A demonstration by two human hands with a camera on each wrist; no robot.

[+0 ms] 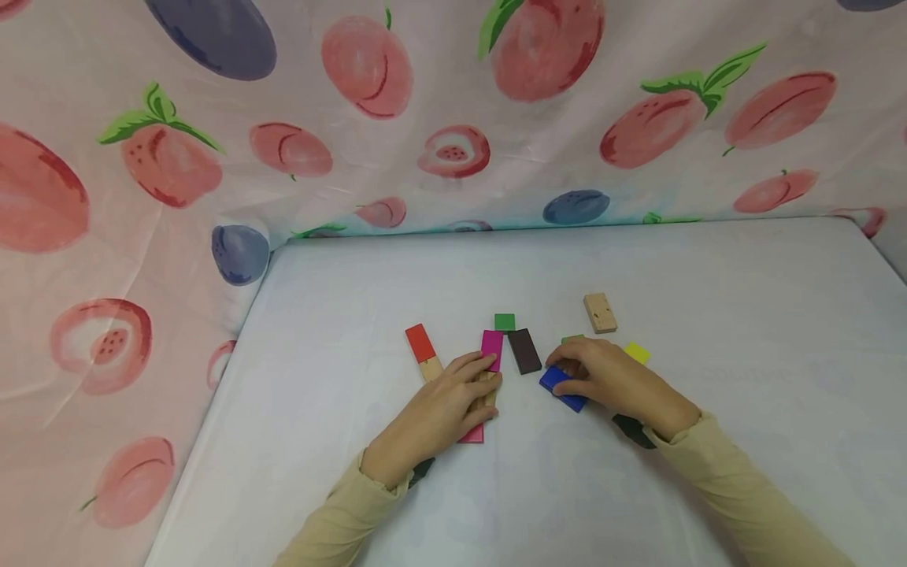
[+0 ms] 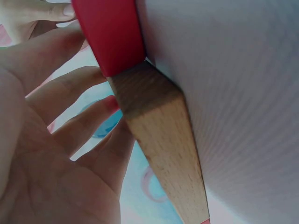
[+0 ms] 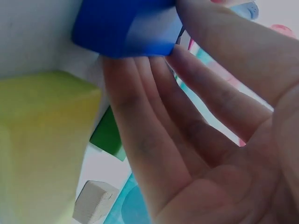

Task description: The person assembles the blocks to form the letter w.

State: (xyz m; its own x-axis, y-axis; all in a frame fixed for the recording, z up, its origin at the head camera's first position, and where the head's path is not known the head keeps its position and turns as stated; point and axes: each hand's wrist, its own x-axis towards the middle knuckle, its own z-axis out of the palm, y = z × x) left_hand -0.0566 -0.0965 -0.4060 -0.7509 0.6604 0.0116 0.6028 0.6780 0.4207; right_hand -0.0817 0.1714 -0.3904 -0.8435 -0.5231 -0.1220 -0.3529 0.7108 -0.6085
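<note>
In the head view my right hand (image 1: 605, 378) pinches a blue block (image 1: 564, 389) between thumb and fingers, low over the white table. The same blue block (image 3: 131, 28) fills the top of the right wrist view, thumb on one side and fingers on the other. My left hand (image 1: 442, 405) lies with its fingers spread across a row of blocks: a magenta block (image 1: 492, 350), a plain wooden block (image 1: 490, 394) and a pinkish-red block (image 1: 472, 434). That hand partly covers the row. In the left wrist view its fingers touch the side of the row.
Left of the row, a red block (image 1: 420, 342) meets another wooden block (image 1: 431, 368). A green block (image 1: 505, 322) and a dark brown block (image 1: 524, 351) sit near the magenta one. Farther right are a wooden block (image 1: 600, 313), a partly hidden green block (image 1: 572, 339) and a yellow block (image 1: 637, 352).
</note>
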